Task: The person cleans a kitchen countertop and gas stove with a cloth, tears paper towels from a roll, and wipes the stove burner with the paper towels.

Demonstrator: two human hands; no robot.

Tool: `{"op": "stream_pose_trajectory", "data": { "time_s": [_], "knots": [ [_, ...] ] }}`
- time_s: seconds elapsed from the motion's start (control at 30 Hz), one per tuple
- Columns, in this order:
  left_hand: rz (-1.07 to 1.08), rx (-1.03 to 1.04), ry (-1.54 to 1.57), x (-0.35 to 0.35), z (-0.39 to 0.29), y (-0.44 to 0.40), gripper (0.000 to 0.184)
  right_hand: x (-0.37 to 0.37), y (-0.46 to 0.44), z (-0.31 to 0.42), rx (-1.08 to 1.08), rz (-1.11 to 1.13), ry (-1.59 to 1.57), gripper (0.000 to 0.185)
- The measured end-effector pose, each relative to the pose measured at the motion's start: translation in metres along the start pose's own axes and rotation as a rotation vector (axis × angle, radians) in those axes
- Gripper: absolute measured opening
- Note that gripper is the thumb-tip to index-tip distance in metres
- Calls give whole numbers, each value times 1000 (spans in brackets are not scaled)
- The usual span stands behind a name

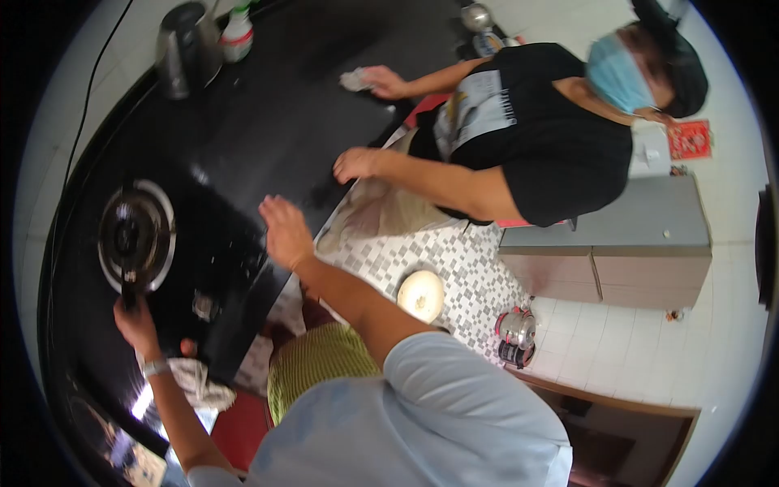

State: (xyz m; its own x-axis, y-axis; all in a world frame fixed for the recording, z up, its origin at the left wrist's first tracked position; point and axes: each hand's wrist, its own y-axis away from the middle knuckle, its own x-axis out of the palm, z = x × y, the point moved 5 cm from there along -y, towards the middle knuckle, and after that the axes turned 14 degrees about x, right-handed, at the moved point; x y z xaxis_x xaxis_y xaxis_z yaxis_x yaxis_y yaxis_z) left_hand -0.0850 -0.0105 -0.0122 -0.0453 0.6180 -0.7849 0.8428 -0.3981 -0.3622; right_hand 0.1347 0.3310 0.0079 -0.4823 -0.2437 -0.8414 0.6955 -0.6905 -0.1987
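While the left hand [138, 329] has its grip wrapped around the handle [128, 286], the dark pan [126, 231] sits just beyond that grip, over the surface [243, 138]; right hand [288, 231] loosely spread, seemingly holding nothing. Probably best: firm hold, handle level, no twisting.

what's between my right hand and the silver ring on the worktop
In the head view, only black worktop with a few pale specks; nothing stands between your right hand and the silver ring.
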Motion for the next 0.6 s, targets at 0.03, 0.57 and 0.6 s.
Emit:
{"op": "stream_pose_trajectory", "data": {
  "time_s": [0.03, 0.57, 0.6],
  "knots": [
    [-72, 33, 104, 6, 12, 5, 40, 3, 1, -4, -22, -19, 4, 48],
    [41, 10, -122, -1, 17, 12, 29, -2, -6, 1, -27, 17, 63, 40],
    [88, -144, -90, -18, -27, -2, 29, 3, -10, -3, -32, 46, 68, 39]
  ]
}}
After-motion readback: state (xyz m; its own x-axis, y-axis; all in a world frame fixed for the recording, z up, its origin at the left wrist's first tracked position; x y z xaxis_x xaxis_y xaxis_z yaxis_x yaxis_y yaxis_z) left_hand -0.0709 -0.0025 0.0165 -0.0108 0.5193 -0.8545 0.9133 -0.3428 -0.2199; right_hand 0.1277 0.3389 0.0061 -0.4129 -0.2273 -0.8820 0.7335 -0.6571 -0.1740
